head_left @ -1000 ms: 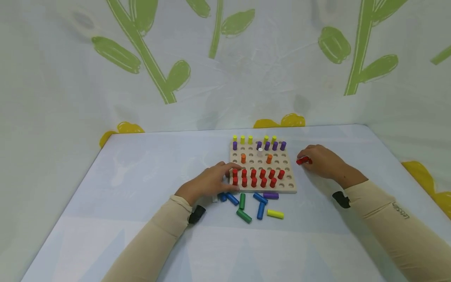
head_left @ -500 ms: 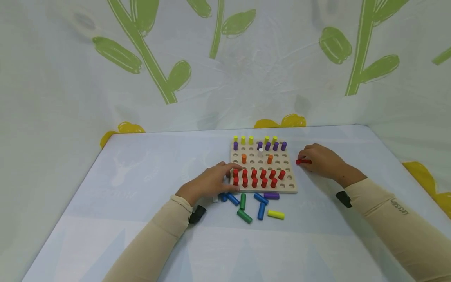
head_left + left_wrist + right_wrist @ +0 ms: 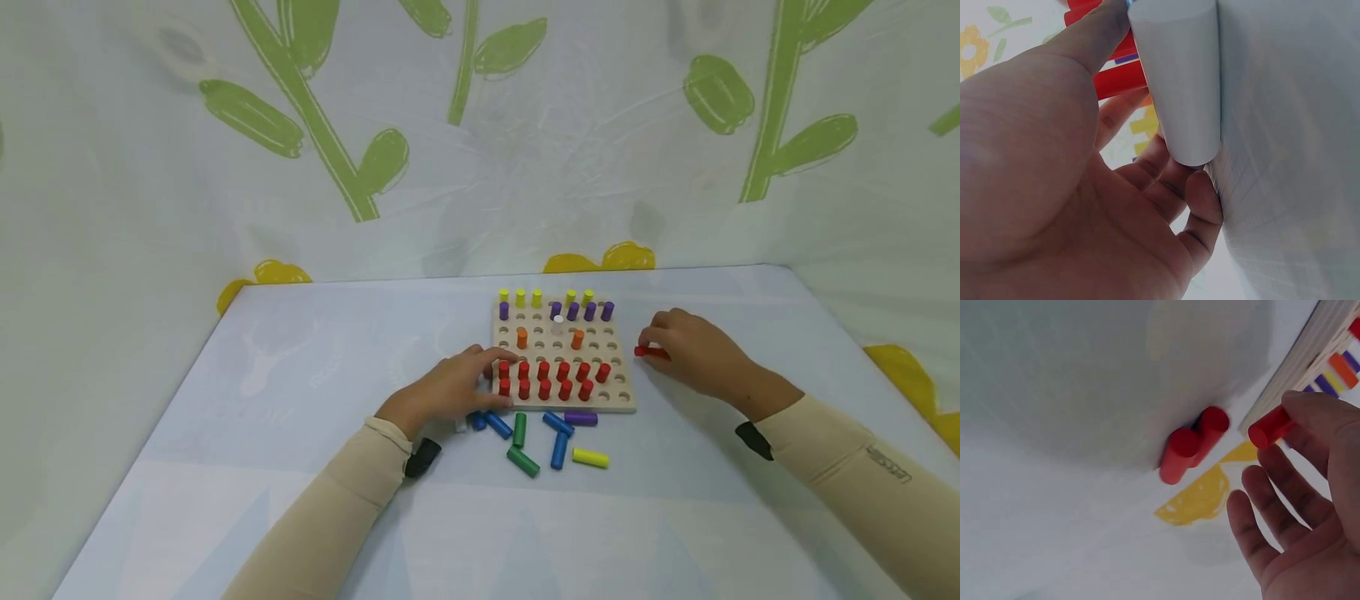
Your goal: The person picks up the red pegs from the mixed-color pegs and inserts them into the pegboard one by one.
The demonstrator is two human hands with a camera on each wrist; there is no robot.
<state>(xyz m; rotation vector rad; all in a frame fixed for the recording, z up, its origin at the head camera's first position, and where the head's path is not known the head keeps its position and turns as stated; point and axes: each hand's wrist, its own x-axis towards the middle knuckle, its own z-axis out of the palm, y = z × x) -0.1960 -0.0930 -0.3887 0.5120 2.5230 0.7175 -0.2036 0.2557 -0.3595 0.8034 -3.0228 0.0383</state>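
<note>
A wooden pegboard (image 3: pixel 622 398) lies on the table with two front rows partly filled with red pegs (image 3: pixel 563 372). Behind them stand orange, white, purple and yellow pegs. At the board's front left corner rests my left hand (image 3: pixel 444 387), thumb and index finger spread beside the leftmost red pegs. A white peg (image 3: pixel 1179 81) lies close under that hand in the left wrist view. To the right of the board, my right hand (image 3: pixel 693 354) pinches a red peg (image 3: pixel 1270 427) between thumb and index finger. Two more red pegs (image 3: pixel 1180 450) lie on the table near it.
In front of the board lie loose pegs: blue (image 3: pixel 559 450), green (image 3: pixel 522 462), purple (image 3: pixel 581 419) and yellow (image 3: pixel 591 457). A printed fabric wall (image 3: pixel 525 167) rises behind the table's back edge.
My right hand has shifted slightly right and nearer to me, with the red peg pinched in it. My left hand has stayed at the board's corner.
</note>
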